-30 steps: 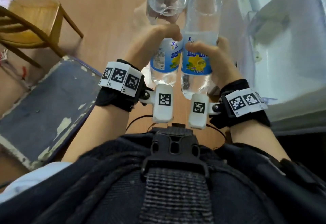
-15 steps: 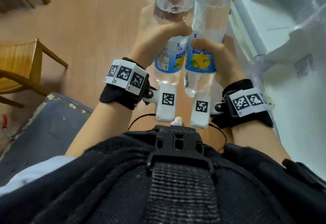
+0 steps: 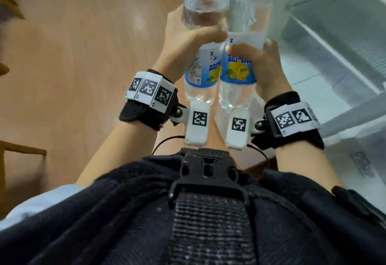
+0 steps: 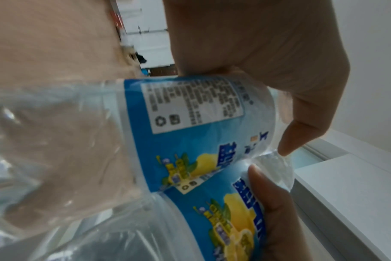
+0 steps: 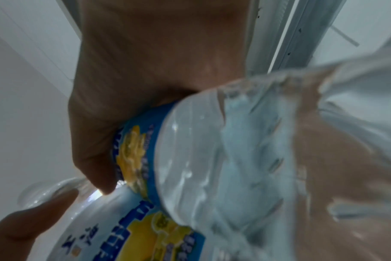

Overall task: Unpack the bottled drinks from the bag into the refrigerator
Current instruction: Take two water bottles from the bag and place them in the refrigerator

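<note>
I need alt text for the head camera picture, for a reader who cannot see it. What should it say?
Seen from above, the left hand and the right hand each grip one clear bottle with a blue and yellow label, the left bottle and the right bottle held side by side. An open white refrigerator is on the right, wooden floor on the left.

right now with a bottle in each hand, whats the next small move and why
Probably carry both toward the open refrigerator on the right. The left hand grips the left bottle, the right hand grips the right bottle, side by side, touching, and neither is on a shelf yet.
</note>
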Demonstrator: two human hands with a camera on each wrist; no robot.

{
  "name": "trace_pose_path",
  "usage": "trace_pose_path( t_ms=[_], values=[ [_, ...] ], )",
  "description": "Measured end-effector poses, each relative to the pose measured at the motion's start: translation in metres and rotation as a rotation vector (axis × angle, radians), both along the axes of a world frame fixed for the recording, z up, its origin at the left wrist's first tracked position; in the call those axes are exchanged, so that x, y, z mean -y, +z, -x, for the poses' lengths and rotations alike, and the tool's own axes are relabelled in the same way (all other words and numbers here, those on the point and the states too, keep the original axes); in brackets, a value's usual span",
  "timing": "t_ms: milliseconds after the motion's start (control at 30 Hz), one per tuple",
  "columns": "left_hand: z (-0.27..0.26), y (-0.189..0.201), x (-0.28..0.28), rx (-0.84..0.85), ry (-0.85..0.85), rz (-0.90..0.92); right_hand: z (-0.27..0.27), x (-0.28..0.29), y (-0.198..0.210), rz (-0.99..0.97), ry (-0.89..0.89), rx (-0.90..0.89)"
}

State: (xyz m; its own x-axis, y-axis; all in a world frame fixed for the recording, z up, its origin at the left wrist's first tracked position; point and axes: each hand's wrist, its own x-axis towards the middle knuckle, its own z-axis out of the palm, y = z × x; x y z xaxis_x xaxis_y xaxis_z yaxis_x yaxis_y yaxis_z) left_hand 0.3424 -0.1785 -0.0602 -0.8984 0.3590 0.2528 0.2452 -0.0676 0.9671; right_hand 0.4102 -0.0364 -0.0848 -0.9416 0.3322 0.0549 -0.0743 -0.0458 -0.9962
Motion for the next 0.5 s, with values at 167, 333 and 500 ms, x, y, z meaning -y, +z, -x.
trace_pose_path(
  t_ms=[167, 333, 500],
  values=[
    [0.077, 0.004, -0.052, -0.021, -0.225, -0.020, 0.053, -0.037, 0.005, -0.046, -0.230, -0.018],
    [0.132, 0.010, -0.104, -0.007, -0.489, -0.003, 0.082, -0.064, 0.008, -0.015, -0.503, -0.027],
    [0.158, 0.015, -0.163, 0.011, -0.738, -0.032, 0.088, -0.090, 0.014, -0.013, -0.778, -0.083]
  ],
)
